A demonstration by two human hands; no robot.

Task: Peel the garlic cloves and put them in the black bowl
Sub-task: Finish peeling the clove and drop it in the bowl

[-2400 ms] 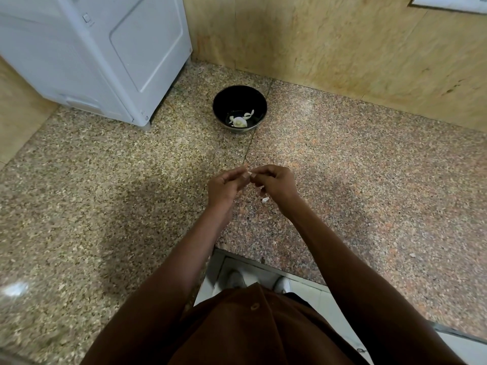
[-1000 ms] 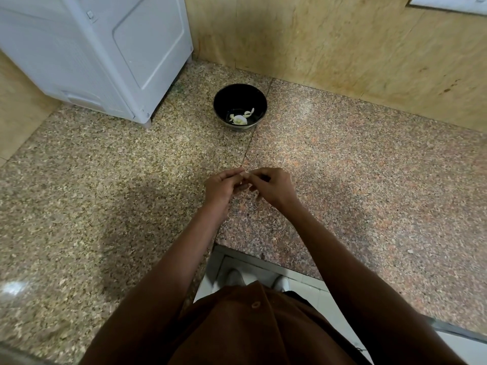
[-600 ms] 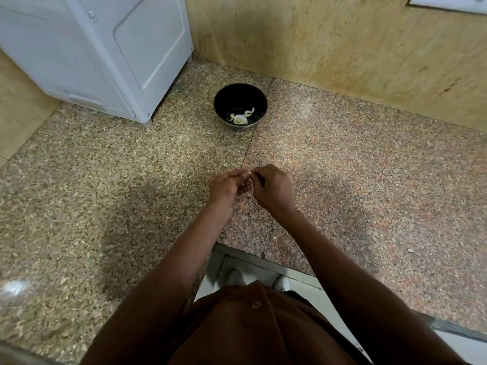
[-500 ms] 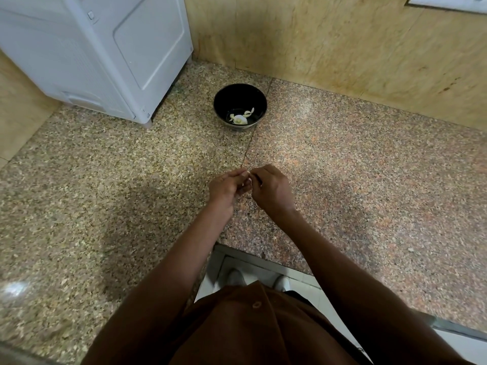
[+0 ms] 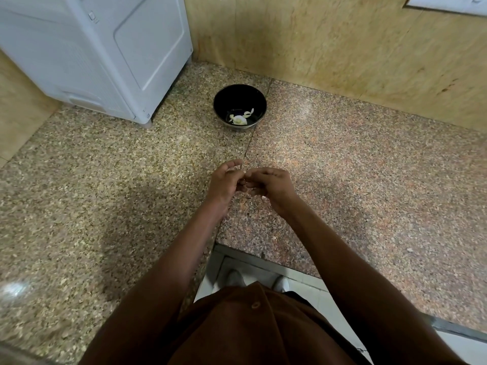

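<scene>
The black bowl (image 5: 239, 106) stands on the granite counter near the back corner, with a few pale peeled garlic pieces (image 5: 239, 119) at its bottom. My left hand (image 5: 224, 181) and my right hand (image 5: 271, 185) meet above the counter's middle, well in front of the bowl. Their fingertips are curled together round a small garlic clove that the fingers hide almost fully. A tiny white scrap of skin (image 5: 263, 197) shows under my right hand.
A white appliance (image 5: 105, 51) stands at the back left, close to the bowl. Tan stone walls (image 5: 342, 48) close off the back. The counter's front edge (image 5: 263, 252) runs just in front of my body, with floor tiles and shoes below.
Both hands have stayed together at the same spot, working the clove with small finger movements. My left forefinger is now lifted a little. The bowl has not moved.
</scene>
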